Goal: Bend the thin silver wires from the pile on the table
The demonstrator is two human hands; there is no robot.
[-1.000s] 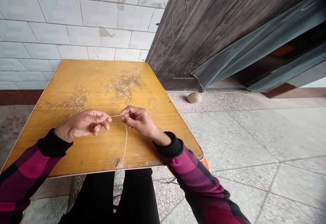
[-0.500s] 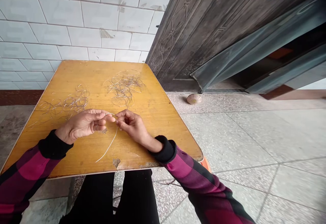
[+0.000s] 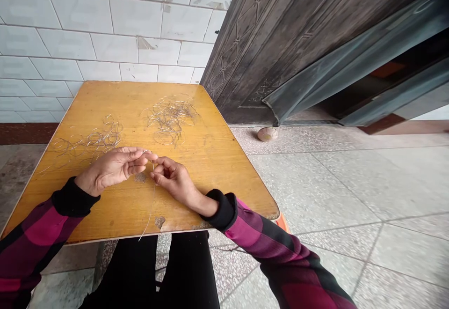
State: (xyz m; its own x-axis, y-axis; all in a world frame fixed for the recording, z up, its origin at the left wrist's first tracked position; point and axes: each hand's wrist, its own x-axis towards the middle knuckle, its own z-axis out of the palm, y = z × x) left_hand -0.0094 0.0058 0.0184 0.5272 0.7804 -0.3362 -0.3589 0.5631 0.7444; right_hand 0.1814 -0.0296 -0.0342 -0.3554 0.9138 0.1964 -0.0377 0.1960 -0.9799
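Observation:
A thin silvery wire (image 3: 150,206) is pinched between both my hands over the near part of the yellow wooden table (image 3: 217,159). My left hand (image 3: 112,167) grips its upper end with thumb and fingers closed. My right hand (image 3: 171,180) pinches the wire just to the right, fingertips almost touching the left ones. The wire's loose tail hangs down past the table's front edge. Both arms wear magenta and black checked sleeves.
A pile of bent wire loops (image 3: 93,141) lies at the left of the table and a tangle of wire pieces (image 3: 170,117) farther back. White tiled wall behind, dark metal door (image 3: 298,47) at right, a small round ball (image 3: 267,134) on the stone floor.
My right hand has moved left and closer to my left hand. The wire's tail has swung from right of centre to hang straight down over the table's edge.

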